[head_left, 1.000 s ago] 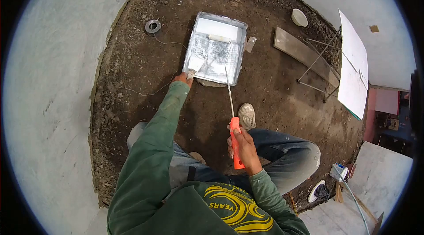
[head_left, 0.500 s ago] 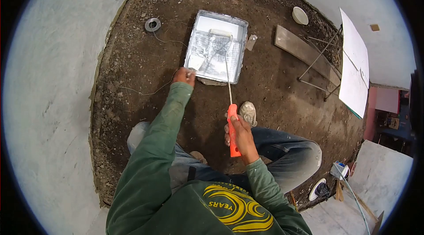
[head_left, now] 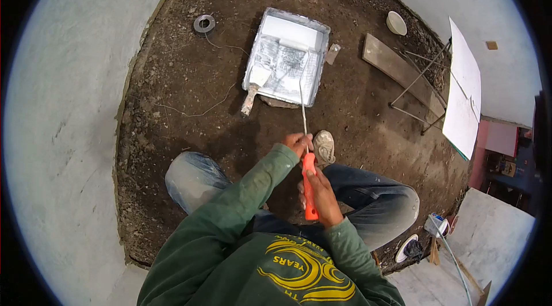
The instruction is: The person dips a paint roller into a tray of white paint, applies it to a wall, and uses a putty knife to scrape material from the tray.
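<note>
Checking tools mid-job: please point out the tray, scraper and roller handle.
Tray (head_left: 319,65), head view: right rim.
Scraper (head_left: 249,100), head view: its handle.
Roller handle (head_left: 309,198), head view: orange grip, lower part.

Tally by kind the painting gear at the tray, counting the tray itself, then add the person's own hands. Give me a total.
Paint tray: 1
Roller with an orange handle: 1
Scraper, its handle sticking out over the tray's edge: 1
Hands, the left hand and the right hand: 2
Total: 5
</note>
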Demonstrator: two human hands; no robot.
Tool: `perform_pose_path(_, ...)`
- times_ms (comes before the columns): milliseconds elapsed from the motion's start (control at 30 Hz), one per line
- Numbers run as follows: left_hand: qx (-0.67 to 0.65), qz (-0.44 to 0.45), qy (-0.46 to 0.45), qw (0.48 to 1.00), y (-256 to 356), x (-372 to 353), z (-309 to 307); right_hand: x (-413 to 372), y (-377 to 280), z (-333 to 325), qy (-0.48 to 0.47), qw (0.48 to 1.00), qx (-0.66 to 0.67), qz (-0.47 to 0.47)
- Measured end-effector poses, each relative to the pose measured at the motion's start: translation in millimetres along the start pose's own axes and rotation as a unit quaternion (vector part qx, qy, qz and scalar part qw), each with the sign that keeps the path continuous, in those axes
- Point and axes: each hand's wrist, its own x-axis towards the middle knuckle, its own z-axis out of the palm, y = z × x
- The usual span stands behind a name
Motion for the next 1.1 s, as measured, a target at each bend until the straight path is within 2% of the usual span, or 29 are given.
perform_pose_path(33,-0.023,-0.066,-0.026,0.997,8,-12,2,-11,0,-1,-0.002,1.000,0.000,0.001)
perform_pose_path(67,-0.022,-0.067,-0.025,0.997,12,-23,5,-24,0,-1,-0.012,0.999,0.026,0.016)
perform_pose_path(133,-0.082,-0.124,-0.070,0.986,17,-41,11,-50,-3,-1,-0.020,0.998,0.053,0.030)
perform_pose_path(233,-0.084,-0.152,-0.089,0.981,22,-54,19,-74,-12,-1,-0.032,0.996,0.078,0.037)
perform_pose_path(300,-0.090,-0.143,-0.082,0.982,19,-49,23,-76,-15,-2,-0.038,0.993,0.101,0.038)
perform_pose_path(367,-0.096,-0.125,-0.012,0.987,14,-30,23,-57,-16,-2,-0.042,0.995,0.083,0.021)
perform_pose_path(500,-0.104,-0.099,-0.004,0.990,10,34,5,-5,-29,5,-0.025,0.998,0.049,-0.029)
perform_pose_path(567,0.028,0.002,0.030,0.999,13,59,0,7,-33,8,-0.023,0.997,0.064,-0.037)
perform_pose_path(833,0.044,0.014,0.044,0.998,41,69,7,9,-50,9,-0.026,0.993,0.077,-0.081)
perform_pose_path(1100,0.074,0.015,0.044,0.996,10,73,-2,20,-35,0,-0.043,0.994,0.092,-0.050)
